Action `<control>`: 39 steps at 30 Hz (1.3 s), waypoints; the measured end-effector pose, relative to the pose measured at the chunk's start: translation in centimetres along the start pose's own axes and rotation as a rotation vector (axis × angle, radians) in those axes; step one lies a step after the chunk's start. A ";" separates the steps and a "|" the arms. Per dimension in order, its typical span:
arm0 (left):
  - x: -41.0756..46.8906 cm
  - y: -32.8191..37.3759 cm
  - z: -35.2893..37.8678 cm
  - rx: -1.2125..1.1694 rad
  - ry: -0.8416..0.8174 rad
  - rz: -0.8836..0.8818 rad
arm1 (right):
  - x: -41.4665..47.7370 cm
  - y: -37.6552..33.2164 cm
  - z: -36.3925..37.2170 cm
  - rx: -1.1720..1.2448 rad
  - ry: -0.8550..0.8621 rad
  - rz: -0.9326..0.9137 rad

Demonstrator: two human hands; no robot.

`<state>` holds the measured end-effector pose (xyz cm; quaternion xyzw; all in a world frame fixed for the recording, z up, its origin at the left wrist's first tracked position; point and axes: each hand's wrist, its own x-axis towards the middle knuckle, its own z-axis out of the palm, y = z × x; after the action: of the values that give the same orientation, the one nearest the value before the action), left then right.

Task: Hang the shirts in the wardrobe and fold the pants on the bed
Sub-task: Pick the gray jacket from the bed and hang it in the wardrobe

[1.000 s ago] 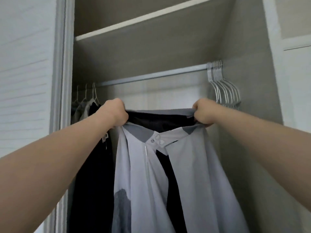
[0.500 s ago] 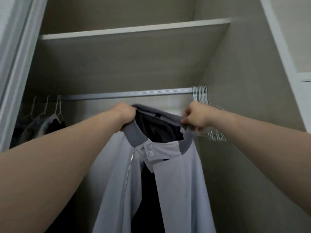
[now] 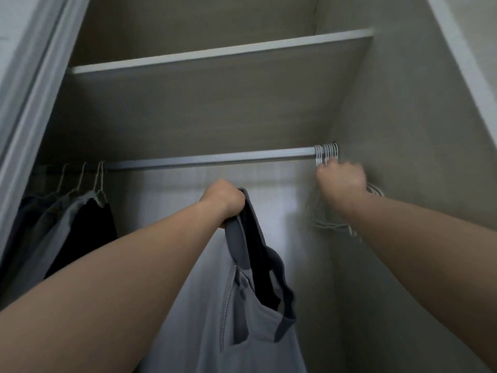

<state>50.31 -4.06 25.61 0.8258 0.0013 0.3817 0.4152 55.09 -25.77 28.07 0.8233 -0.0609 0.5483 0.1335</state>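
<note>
Wardrobe [image 3: 403,130] fills your view, and more of the shelf [image 3: 215,57] underside shows than 0.5 s ago. The rail [image 3: 215,158] runs L to R under that shelf and ends at the R side wall. The grey shirt [image 3: 255,332] was stretched by the collar between both hands half a sec back. Now it hangs from one side only, below the rail's mid stretch and near you. Its far collar edge has dropped and sags open, w/ the dark lining showing and the zip and two snaps facing you. Hung clothes [image 3: 80,224] sit bunched at the rail's L end, well apart from the shirt. The bare rail between them and the R bunch is your open room, w/ the back panel behind it. Empty white hangers [image 3: 326,153] crowd the rail's R end, tight against the side wall. Your left hand [image 3: 223,199] is fisted, fingers curled round the collar, just under the rail. Your right hand [image 3: 340,181] has let go of the collar and gone to the hanger bunch just below the hooks. It's blurred, so can't tell if the fingers grip a hanger.
</note>
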 end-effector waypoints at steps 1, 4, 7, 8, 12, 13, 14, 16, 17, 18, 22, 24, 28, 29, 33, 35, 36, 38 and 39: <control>0.1 -0.2 -0.2 0.003 0.008 -0.001 | 0.3 0.2 0.0 0.007 -0.017 -0.006; 0.3 -0.6 -0.8 0.003 0.022 -0.012 | 1.1 0.8 -0.1 0.058 -0.048 0.010; 0.2 -0.7 -0.9 -0.006 0.015 -0.008 | 1.6 1.1 -0.5 0.127 -0.018 0.057; 0.0 -0.6 -0.9 -0.009 0.012 -0.004 | 1.6 1.2 -0.7 0.156 -0.011 0.069; -0.4 0.0 -1.2 -0.012 0.007 0.017 | 1.5 1.4 -1.9 0.243 0.037 0.093; -0.5 0.2 -1.4 -0.017 0.009 0.024 | 1.3 1.6 -2.4 0.263 0.067 0.100; -0.5 0.4 -1.5 -0.025 0.010 0.031 | 1.1 1.8 -2.9 0.293 0.098 0.108; -0.8 0.6 -1.8 -0.045 0.016 0.057 | 0.6 2.0 -4.1 0.396 0.132 0.134; -1.0 0.8 -1.9 -0.052 0.025 0.072 | 0.2 2.0 -4.8 0.463 0.126 0.160; -1.3 0.8 -1.9 -0.053 0.037 0.086 | -0.4 2.1 -5.4 0.531 0.108 0.192; -2.8 0.6 -2.0 -0.046 0.095 0.131 | -2.9 2.8 -7.3 0.820 0.026 0.307; -3.7 0.4 -1.9 -0.069 0.115 0.144 | -4.3 3.5 -7.7 1.013 0.010 0.330; -6.2 0.5 -2.2 -0.101 0.157 0.127 | -7.8 4.4 -9.7 1.437 -0.045 0.400; -7.1 0.7 -2.3 -0.099 0.159 0.127 | -8.9 4.8 -10.6 1.520 -0.064 0.415; -11.1 1.7 -3.0 -0.102 0.121 0.137 | -13.9 6.2 -14.2 1.800 -0.168 0.459; -13.7 3.0 -3.8 -0.092 0.102 0.145 | -16.8 7.9 -16.4 1.871 -0.201 0.461; -15.2 3.9 -4.2 -0.090 0.097 0.149 | -18.3 9.1 -17.6 1.900 -0.215 0.458; -18.2 5.5 -4.8 -0.085 0.099 0.148 | -21.3 11.7 -19.7 1.954 -0.250 0.444; -19.9 6.2 -5.0 -0.082 0.098 0.146 | -22.9 13.2 -20.7 1.974 -0.265 0.442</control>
<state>31.06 -11.02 19.12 0.7864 -0.0542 0.4506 0.4191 24.56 -33.51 16.51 0.5903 0.2533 0.2706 -0.7170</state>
